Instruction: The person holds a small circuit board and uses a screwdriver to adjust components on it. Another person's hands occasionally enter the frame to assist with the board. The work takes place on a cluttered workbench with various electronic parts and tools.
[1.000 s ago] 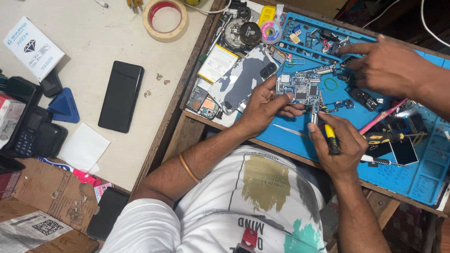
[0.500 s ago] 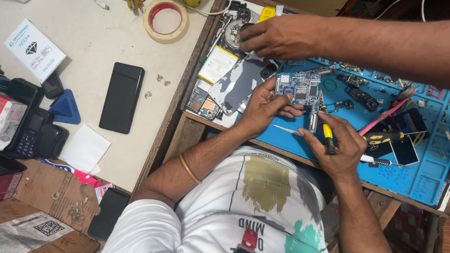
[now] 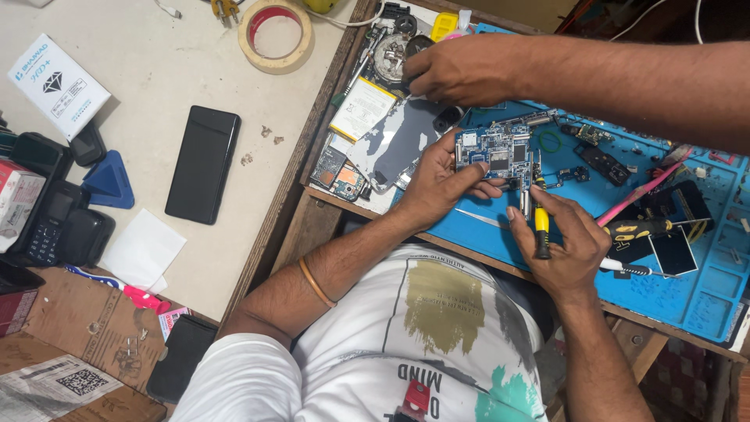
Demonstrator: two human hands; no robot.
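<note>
My left hand [image 3: 437, 184] rests on the blue mat [image 3: 703, 289], its fingers curled onto the lower left edge of one blue circuit board [image 3: 496, 152] and pinning it flat to the mat. My right hand [image 3: 566, 242], just right of the board and below it, is closed around one screwdriver with a yellow and black handle [image 3: 541, 227], its tip pointing up toward the board's right edge. A third hand [image 3: 461, 70], belonging to another person, reaches in from the right above the board; its fingers are bunched over small round parts there, and I cannot tell what they grip. Left of the board lie one grey phone back cover [image 3: 402, 141] and one pale yellow battery [image 3: 362, 109]. Right of the board, on the mat, sit one pink tool [image 3: 641, 191] and a second yellow and black screwdriver [image 3: 644, 228]. Far left of the board, on the desk [image 3: 141, 94], I count one black phone [image 3: 203, 164] lying flat, one roll of tape [image 3: 275, 35], one blue triangular pick [image 3: 108, 181] and one white box [image 3: 58, 86].
</note>
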